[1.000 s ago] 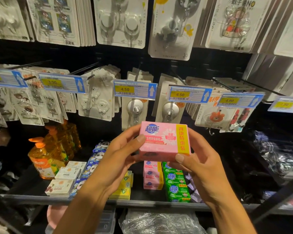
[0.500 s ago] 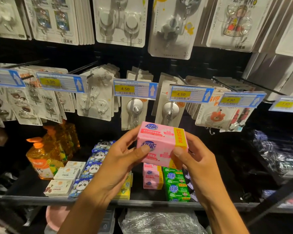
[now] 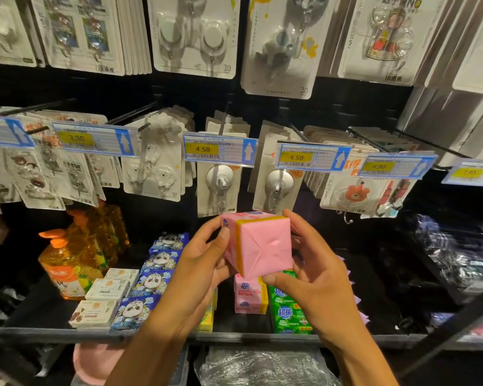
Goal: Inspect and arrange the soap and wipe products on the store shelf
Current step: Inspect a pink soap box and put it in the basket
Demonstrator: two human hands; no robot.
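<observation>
pink soap pack (image 3: 262, 246) has rotated since the earlier frame, folded end now faces camera | centre frame, above shelf (image 3: 67, 334) | left grip (image 3: 198, 274) and right grip (image 3: 315, 277) both pinch its sides | likely stiff, moderately heavy, slick wrap: hold the flat faces

pink soap pack (image 3: 262, 246) yellow-banded, green soap packs (image 3: 287, 310)

Head view looks forward and down, close to the shelf (image 3: 95, 331)
</observation>
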